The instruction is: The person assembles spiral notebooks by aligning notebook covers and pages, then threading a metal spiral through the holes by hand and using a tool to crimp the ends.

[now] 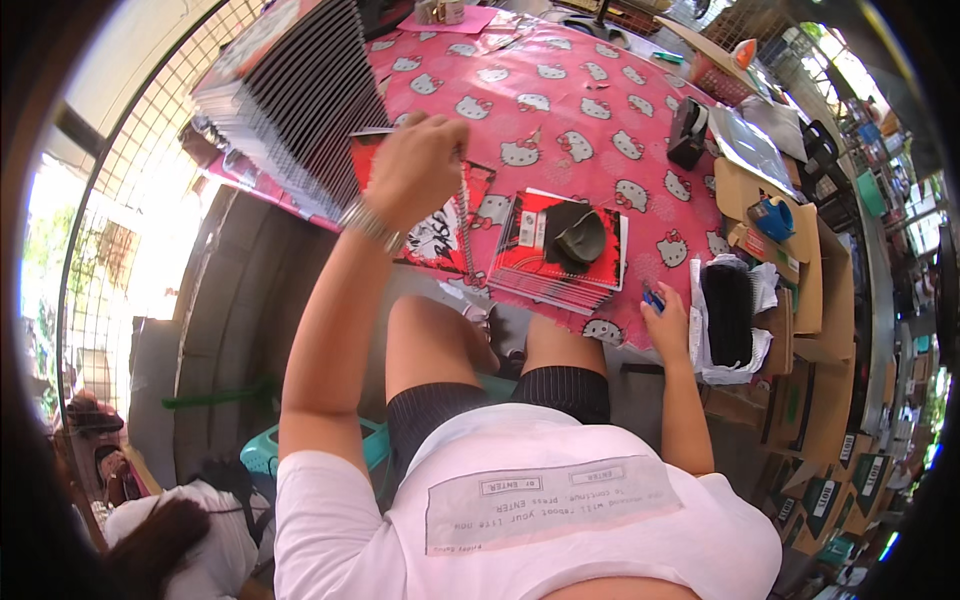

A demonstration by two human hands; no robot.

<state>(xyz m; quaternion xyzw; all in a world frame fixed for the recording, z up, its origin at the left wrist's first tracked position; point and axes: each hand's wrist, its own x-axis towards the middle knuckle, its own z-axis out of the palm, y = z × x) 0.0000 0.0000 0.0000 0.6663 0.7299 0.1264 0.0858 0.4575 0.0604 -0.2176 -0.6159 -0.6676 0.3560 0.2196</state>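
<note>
White shirt (560, 500) nearest; red notebook (432, 240) under left hand (418, 165).

Left hand (418, 168) curled, well forward

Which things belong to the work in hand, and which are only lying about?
Seemingly in use:
red notebook by the left fingers
small blue item in the right fingers
shorter notebook stack
tall notebook stack

Seemingly lying about:
mugs
black boxy object
cardboard box
</note>
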